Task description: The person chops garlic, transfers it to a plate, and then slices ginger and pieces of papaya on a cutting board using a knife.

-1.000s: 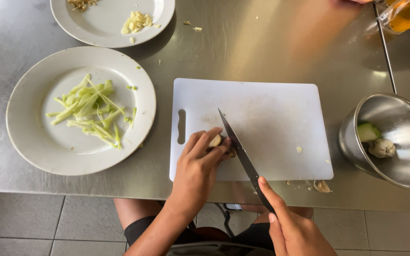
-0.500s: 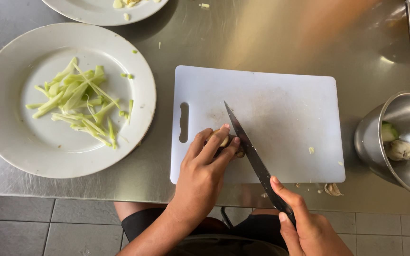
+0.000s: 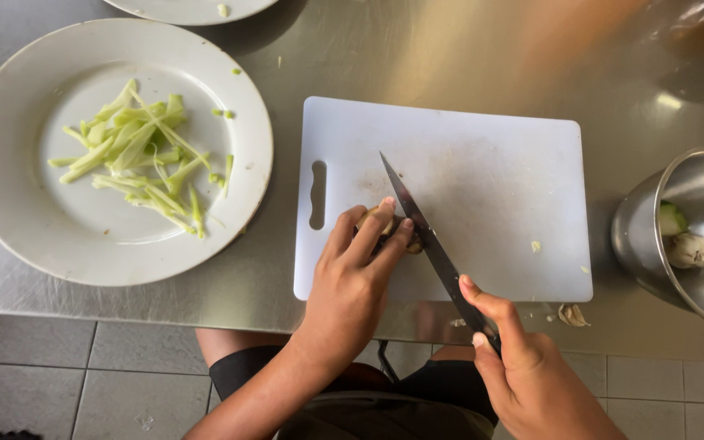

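Left hand [image 3: 350, 281] pins a small brownish piece [image 3: 380, 222] – looks like a garlic clove, hard to tell – on the white cutting board [image 3: 482, 171], at about 7 o'clock of the board; fingers [image 3: 376, 228] curled closed over it. Right hand [image 3: 531, 367] grips the knife [image 3: 429, 236] handle, fingers wrapped shut around it; blade runs toward 11 o'clock, edge touching the piece just beside the left fingertips. Board lies flat on the steel tabletop [image 3: 450, 49]. At 9 o'clock of the board – a white plate [image 3: 26, 228] with pale green strips [image 3: 136, 159]. At 3 o'clock, a tilted steel bowl [image 3: 641, 236] holding a garlic bulb [image 3: 688, 249] and a green chunk. Papery peel scrap [image 3: 570, 314] on the tabletop just below the board's lower right corner.
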